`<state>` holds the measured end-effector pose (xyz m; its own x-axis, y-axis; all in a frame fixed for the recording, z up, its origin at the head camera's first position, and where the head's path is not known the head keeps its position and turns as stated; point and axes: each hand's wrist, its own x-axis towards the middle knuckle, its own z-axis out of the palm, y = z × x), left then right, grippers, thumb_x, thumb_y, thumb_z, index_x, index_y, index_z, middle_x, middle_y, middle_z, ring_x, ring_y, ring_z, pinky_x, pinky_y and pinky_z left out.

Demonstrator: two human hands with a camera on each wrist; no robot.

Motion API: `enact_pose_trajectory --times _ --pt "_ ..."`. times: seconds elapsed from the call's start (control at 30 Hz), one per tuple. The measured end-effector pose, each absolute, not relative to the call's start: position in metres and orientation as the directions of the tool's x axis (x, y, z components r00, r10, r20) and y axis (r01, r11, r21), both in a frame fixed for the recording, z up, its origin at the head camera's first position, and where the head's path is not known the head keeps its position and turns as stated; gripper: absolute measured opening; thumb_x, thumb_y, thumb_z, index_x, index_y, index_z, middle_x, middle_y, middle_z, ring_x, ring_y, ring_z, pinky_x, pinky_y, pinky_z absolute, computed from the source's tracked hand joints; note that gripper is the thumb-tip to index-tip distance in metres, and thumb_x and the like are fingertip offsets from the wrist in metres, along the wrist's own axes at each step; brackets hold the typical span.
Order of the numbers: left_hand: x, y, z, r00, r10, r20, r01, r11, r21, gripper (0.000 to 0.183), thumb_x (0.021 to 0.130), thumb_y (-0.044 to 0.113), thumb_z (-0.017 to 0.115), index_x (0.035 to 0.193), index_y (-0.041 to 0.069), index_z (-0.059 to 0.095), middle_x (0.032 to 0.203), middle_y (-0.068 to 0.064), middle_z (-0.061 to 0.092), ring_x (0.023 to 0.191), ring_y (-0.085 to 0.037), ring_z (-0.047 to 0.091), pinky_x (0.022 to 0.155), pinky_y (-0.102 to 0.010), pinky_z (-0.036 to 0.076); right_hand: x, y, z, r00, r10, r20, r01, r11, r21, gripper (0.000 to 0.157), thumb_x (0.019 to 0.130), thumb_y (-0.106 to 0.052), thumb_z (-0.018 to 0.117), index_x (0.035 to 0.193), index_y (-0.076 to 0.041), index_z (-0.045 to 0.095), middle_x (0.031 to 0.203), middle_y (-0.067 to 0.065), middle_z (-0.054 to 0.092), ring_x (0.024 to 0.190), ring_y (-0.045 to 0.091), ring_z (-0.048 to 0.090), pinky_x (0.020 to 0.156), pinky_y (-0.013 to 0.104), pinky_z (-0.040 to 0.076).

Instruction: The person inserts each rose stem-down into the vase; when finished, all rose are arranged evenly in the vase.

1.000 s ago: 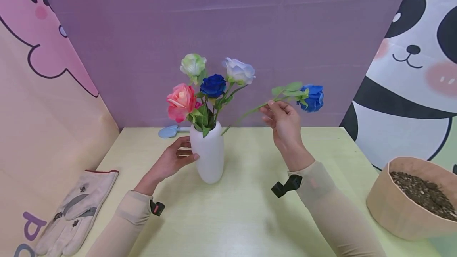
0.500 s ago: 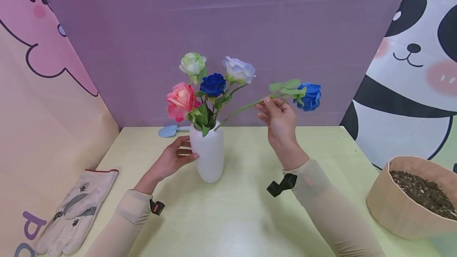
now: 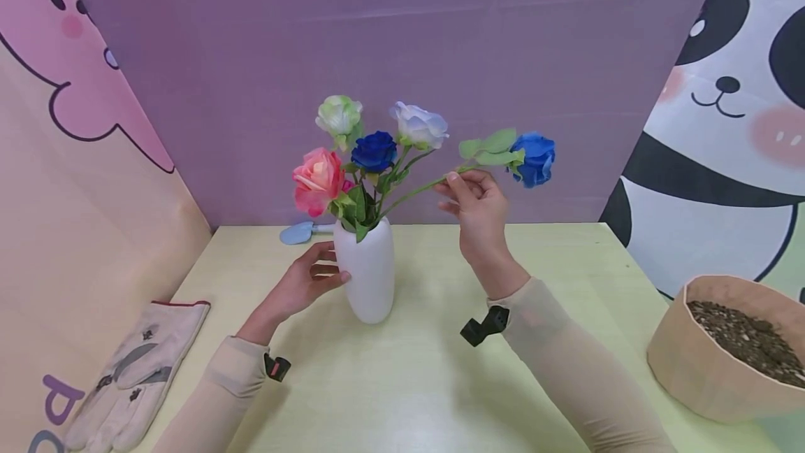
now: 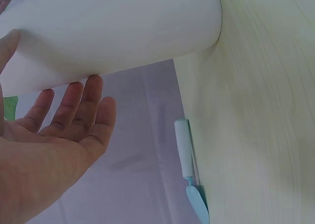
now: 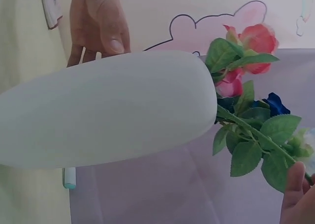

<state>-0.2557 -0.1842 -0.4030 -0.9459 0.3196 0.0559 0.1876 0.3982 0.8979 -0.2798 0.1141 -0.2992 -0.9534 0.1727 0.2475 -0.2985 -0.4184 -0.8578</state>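
Observation:
A white vase [image 3: 365, 278] stands upright on the table, holding a coral-pink rose [image 3: 317, 180], a dark blue rose [image 3: 374, 152], a pale green rose [image 3: 339, 116] and a pale lilac one [image 3: 420, 126]. My left hand [image 3: 308, 278] rests its thumb and fingertips against the vase's left side; in the left wrist view the fingers [image 4: 88, 101] are only slightly bent, with the palm away from the wall. My right hand [image 3: 481, 212] pinches the stem of a bright blue rose [image 3: 534, 159], head out to the right. Its lower stem [image 5: 251, 129] slants in at the vase mouth among the leaves.
A small light-blue trowel [image 3: 297, 233] lies behind the vase at the table's back edge. Pale work gloves [image 3: 141, 369] lie at the left. A tan pot [image 3: 704, 362] of soil stands at the right front. A purple backdrop [image 3: 503, 54] rises behind.
My right hand has moved left with the bright blue rose, and its stem's lower end has gone from beside the rim to the vase mouth. The left hand keeps its place.

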Motion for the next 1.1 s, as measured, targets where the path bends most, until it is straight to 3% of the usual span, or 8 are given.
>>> enact_pose_trajectory --times 0.47,0.83,1.1 --pt "-0.254 -0.183 -0.401 -0.95 0.307 0.055 0.182 0.403 0.897 0.068 0.091 0.032 0.074 0.148 0.016 0.039 0.14 -0.014 0.052 0.127 -0.038 0.057 0.1 -0.047 0.056 -0.275 0.086 -0.31 -0.973 0.023 0.23 -0.226 -0.298 -0.927 0.011 0.094 -0.012 0.069 0.094 -0.013 0.058 0.086 -0.005 0.072 0.08 0.011 0.074 0.068 0.028 0.062" --pt "-0.254 -0.182 -0.402 -0.952 0.302 0.045 0.173 0.413 0.894 0.068 0.092 0.033 0.073 0.148 0.017 0.039 0.14 -0.013 0.052 0.128 -0.038 0.057 0.1 -0.048 0.055 -0.279 0.072 -0.315 -0.971 0.031 0.236 -0.235 -0.272 -0.933 0.007 0.094 -0.016 0.07 0.096 -0.01 0.065 0.085 -0.005 0.073 0.076 0.009 0.074 0.066 0.025 0.062" --pt "-0.256 -0.183 -0.403 -0.951 0.305 0.048 0.176 0.409 0.896 0.067 0.092 0.033 0.073 0.148 0.017 0.04 0.14 -0.014 0.052 0.129 -0.04 0.055 0.101 -0.049 0.055 -0.282 0.065 -0.321 -0.968 -0.011 0.25 -0.241 -0.221 -0.945 0.014 0.094 -0.015 0.071 0.103 -0.006 0.066 0.086 -0.006 0.073 0.076 0.007 0.073 0.067 0.025 0.062"
